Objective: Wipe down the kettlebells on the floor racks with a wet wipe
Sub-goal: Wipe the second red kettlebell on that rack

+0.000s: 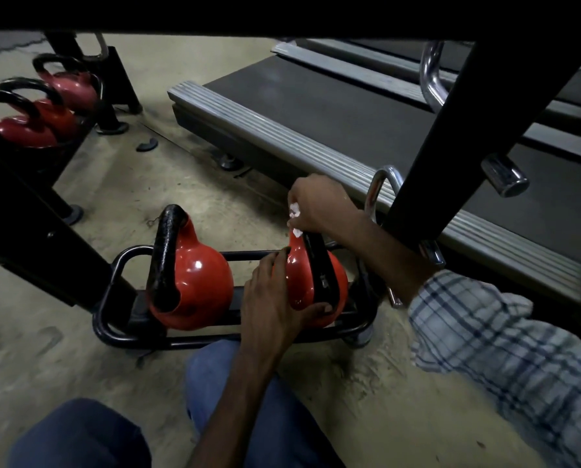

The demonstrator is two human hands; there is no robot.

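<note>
Two red kettlebells with black handles sit in a black floor rack [113,265]. My left hand [275,298] holds the side of the right kettlebell [299,275], with the thumb wrapped under its front. My right hand [316,207] pinches a crumpled white wet wipe [295,214] against the far top of that kettlebell's handle. The left kettlebell [201,285] stands untouched beside it.
Another rack with three red kettlebells [45,109] stands at the far left. A treadmill deck [316,106] runs along the right. A black slanted frame post [458,130] crosses above my right forearm, and another black post [29,204] stands left. My knees are at the bottom.
</note>
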